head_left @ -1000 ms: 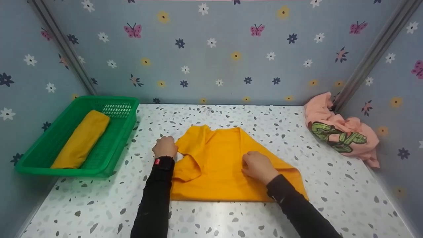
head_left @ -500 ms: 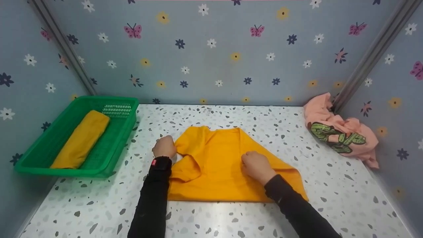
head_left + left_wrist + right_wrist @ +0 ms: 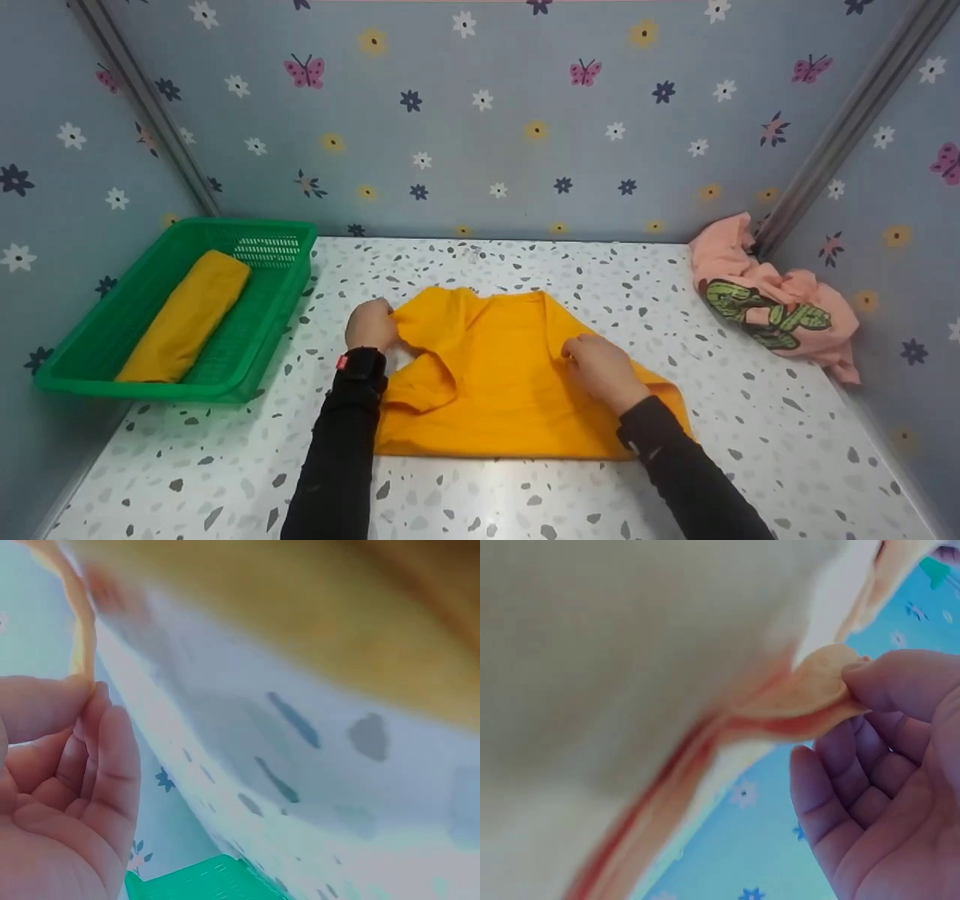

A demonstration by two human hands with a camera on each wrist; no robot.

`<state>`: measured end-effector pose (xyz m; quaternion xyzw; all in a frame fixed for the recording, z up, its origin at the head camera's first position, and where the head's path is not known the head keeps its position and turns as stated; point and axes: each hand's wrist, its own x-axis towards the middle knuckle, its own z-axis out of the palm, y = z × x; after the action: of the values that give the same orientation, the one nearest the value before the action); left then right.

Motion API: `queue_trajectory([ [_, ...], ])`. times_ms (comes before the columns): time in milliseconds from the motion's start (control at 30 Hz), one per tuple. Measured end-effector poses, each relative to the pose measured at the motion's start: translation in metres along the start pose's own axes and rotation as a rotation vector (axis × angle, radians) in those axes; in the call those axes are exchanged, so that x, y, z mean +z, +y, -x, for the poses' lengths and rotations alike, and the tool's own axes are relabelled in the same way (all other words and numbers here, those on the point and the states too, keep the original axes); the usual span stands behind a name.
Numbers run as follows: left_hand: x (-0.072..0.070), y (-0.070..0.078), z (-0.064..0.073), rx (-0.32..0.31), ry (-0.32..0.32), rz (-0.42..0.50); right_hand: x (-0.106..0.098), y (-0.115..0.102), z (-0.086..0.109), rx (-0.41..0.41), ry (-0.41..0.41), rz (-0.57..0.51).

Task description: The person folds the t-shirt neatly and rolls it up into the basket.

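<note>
A bright yellow shirt (image 3: pixel 510 375) lies partly folded on the speckled table, its left part bunched into curved folds and its lower edge straight. At its left side my left hand (image 3: pixel 370 326) pinches the cloth; in the left wrist view the thumb and fingertips (image 3: pixel 101 701) hold a thin edge. My right hand (image 3: pixel 604 367) is over the right part of the shirt. Seen from the right wrist, its thumb and index finger pinch a raised fold of the fabric (image 3: pixel 821 686), while the other fingers curl loosely below.
At the left stands a green plastic basket (image 3: pixel 281 322) with a rolled mustard-yellow cloth (image 3: pixel 187 315) in it. A crumpled pink garment with a green print (image 3: pixel 780 300) lies in the back right corner. Flower-patterned walls (image 3: pixel 495 157) enclose the table (image 3: pixel 480 262) behind and at both sides.
My left hand has moved slightly away from me, with the shirt's left edge shifting a little left. The right hand has moved slightly right and lifts a fold of the shirt.
</note>
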<state>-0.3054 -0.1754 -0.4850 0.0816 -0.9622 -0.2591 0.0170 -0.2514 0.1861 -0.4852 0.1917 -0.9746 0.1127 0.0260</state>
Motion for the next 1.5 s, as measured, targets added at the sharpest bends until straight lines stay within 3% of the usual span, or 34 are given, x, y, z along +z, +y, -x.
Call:
queue_trajectory([
  [133,-0.007,0.006,-0.002,-0.035,0.016,0.057,-0.014,0.009,0.0,0.033,0.052,-0.03],
  [300,-0.018,0.013,-0.004,-0.049,0.06,0.145,-0.032,0.021,0.0,0.11,0.039,-0.083],
  [467,-0.027,0.021,-0.003,-0.024,0.124,0.189,-0.05,0.03,0.002,0.167,0.039,-0.135],
  [767,-0.043,0.036,-0.002,0.064,0.226,0.236,-0.077,0.052,0.005,0.166,0.2,-0.155],
  [1267,-0.057,0.059,-0.002,0.156,0.287,0.269,-0.089,0.072,0.007,0.261,0.295,-0.232],
  [1500,-0.065,0.066,-0.003,0.19,0.306,0.267,-0.088,0.078,0.009,0.268,0.29,-0.273],
])
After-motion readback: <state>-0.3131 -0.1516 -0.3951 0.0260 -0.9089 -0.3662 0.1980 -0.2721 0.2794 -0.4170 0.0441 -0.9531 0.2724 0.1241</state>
